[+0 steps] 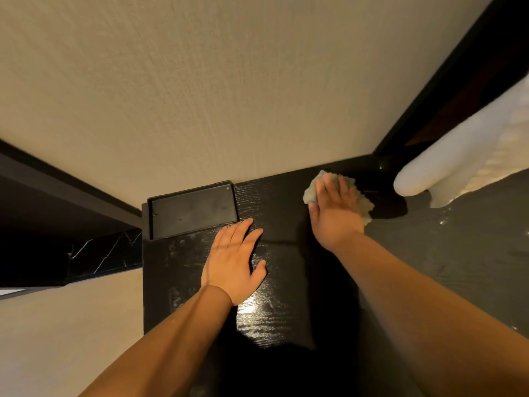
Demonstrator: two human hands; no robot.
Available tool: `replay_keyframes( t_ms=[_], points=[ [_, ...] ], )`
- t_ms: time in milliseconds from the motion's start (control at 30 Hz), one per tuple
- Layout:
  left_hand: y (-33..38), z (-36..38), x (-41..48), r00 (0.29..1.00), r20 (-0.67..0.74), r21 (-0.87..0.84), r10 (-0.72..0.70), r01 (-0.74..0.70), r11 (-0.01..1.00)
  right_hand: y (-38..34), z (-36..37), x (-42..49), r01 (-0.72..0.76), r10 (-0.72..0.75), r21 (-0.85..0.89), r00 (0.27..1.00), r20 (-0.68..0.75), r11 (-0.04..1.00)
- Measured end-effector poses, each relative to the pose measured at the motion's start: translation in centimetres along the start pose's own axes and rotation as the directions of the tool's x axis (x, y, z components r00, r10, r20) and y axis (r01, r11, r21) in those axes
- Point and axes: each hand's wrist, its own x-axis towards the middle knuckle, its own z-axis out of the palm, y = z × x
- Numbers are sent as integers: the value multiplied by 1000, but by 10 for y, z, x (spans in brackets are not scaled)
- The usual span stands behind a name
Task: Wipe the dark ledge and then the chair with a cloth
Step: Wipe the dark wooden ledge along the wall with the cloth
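The dark ledge [280,224] is a glossy black wood-grain surface running from the wall toward me. A crumpled grey-beige cloth [310,193] lies on its far right part, near the wall. My right hand [336,213] presses flat on the cloth with straight fingers. Flat on the ledge to the left rests my left hand [233,259], fingers spread, holding nothing. No chair is in view.
A shallow black tray [191,210] sits on the ledge against the beige wall [229,96], just beyond my left hand. A white towel or robe [458,164] hangs at the right over a grey surface [458,253]. A dark frame [446,81] rises at the right corner.
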Motion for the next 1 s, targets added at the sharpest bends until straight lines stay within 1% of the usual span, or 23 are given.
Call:
replay_keyframes(
  t_ms=[67, 133, 200, 233, 267, 300, 367, 433, 500, 533, 600, 667, 733, 767, 800, 867, 933, 1000],
  points=[
    [0, 0, -1, 1000, -9, -7, 0, 0, 1000, -20, 0, -15, 116, -116, 18, 993, 12, 993],
    [1, 1, -1, 1000, -25, -18, -1, 1, 1000, -29, 3, -33, 263, -263, -4, 965, 12, 965],
    [1, 2, -1, 999, -39, -46, -6, 4, 999, -22, 4, -42, 360, -359, -23, 933, 30, 933],
    [1, 3, -2, 999, -47, -61, -5, 2, 998, -12, 3, -41, 382, -381, -22, 924, 22, 924],
    [1, 4, -2, 999, -54, -75, -2, -2, 997, 0, 2, -39, 375, -375, -22, 927, 8, 927],
    [0, 4, -2, 998, -56, -88, 2, -7, 996, 14, 0, -37, 331, -331, -28, 944, -6, 943],
    [2, 3, -3, 999, -55, -96, 3, -8, 995, 44, -2, -38, 151, -152, -25, 988, -6, 988],
    [3, 1, -4, 999, -48, -73, -2, -1, 997, 57, -3, -41, 13, -13, -18, 1000, 8, 1000],
    [3, 1, -4, 999, -35, -43, -4, 3, 999, 47, -2, -45, -30, 30, -5, 1000, 1, 1000],
    [2, 1, -4, 1000, -24, -27, -3, 2, 1000, 38, 0, -48, 10, -10, -28, 1000, 11, 1000],
    [2, 2, -3, 1000, -9, -1, 0, 0, 1000, 22, 7, -57, 183, -175, -82, 980, 95, 980],
    [4, 2, -2, 1000, -10, 14, -2, 3, 1000, 21, 9, -63, 367, -350, -81, 921, 169, 927],
    [10, 2, -3, 999, -12, 18, -35, 35, 999, 38, 1, -62, 469, -449, -34, 861, 237, 882],
    [17, 2, -3, 997, -9, 13, -74, 74, 997, 51, -1, -59, 504, -488, -24, 845, 220, 863],
    [27, 2, -2, 992, -8, 4, -127, 127, 992, 64, -3, -56, 515, -502, -26, 845, 183, 857],
    [52, 1, 7, 969, -13, -60, -246, 244, 968, 93, -8, -44, 424, -421, -8, 900, 112, 906],
    [79, 3, 20, 948, -38, -145, -316, 308, 940, 108, -13, -32, 266, -264, -9, 959, 102, 964],
    [100, 9, 32, 937, -47, -125, -347, 339, 933, 98, -16, -26, 132, -130, -10, 986, 105, 991]
  ],
)
